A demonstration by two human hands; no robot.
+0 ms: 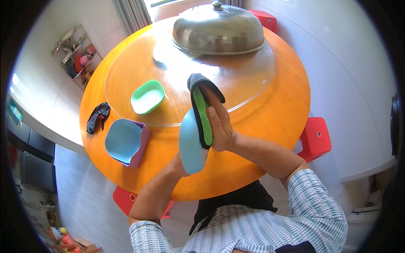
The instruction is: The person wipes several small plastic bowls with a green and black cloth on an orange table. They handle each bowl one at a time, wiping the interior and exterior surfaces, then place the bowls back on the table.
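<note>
My right hand point(220, 126) holds a folded cloth point(202, 117), green on one face with black edging and grey outside, pressed against a light blue plastic basin or box point(191, 145). That container is tilted up on its side above the table's near part. My left hand point(179, 166) supports it from the left; its fingers are hidden behind the container. Left of my hands, a light blue plastic basin point(123, 140) rests in a purple plastic box point(144, 142). Farther off, a green and white plastic dish point(148, 97) lies on the glass turntable point(123, 76).
A perforated metal dome cover point(218, 31) stands at the far side of the round wooden table point(284, 104). A crumpled dark cloth point(98, 117) lies near its left edge. Red stools point(316, 139) stand around it. A wall shelf point(76, 57) hangs at left.
</note>
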